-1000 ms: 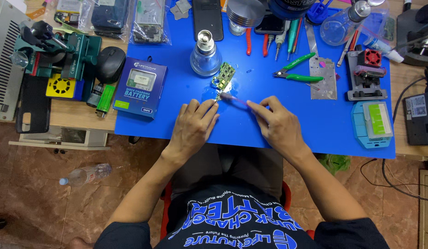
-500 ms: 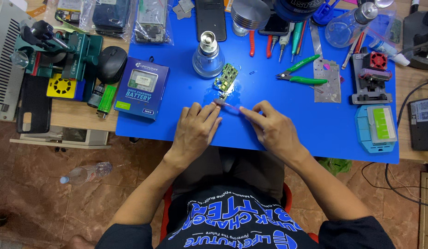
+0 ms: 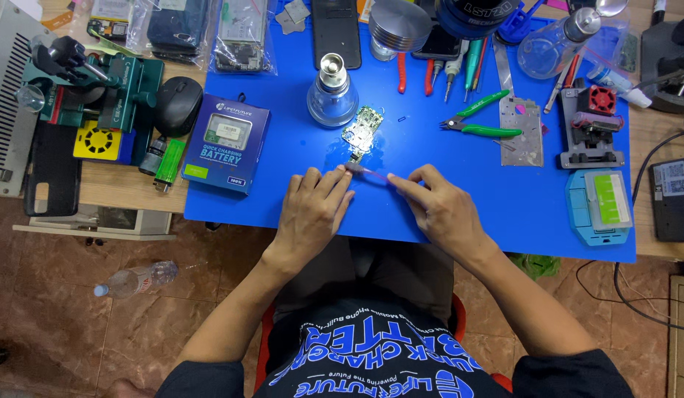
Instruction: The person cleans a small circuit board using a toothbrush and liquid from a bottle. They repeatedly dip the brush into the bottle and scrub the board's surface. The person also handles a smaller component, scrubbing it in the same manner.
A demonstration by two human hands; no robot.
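Note:
My left hand (image 3: 311,210) and my right hand (image 3: 436,210) rest on the blue work mat (image 3: 283,191) near its front edge. Between their fingertips they hold a thin pink-purple strip (image 3: 371,172), the left at one end, the right at the other. Just beyond the strip lies a small green circuit board (image 3: 362,131), its near end close to the left fingertips. A clear glass bottle with a metal cap (image 3: 332,94) stands behind the board.
A blue battery box (image 3: 225,144) lies at the mat's left. Green-handled pliers (image 3: 480,121), a metal plate (image 3: 521,133), a red-and-black clamp fixture (image 3: 592,125), screwdrivers (image 3: 460,63) and a teal holder (image 3: 601,206) crowd the right and back. A green jig (image 3: 99,85) stands left.
Both hands have slid slightly nearer the mat's front edge, still pinching the thin strip between them. The circuit board stays where it was.

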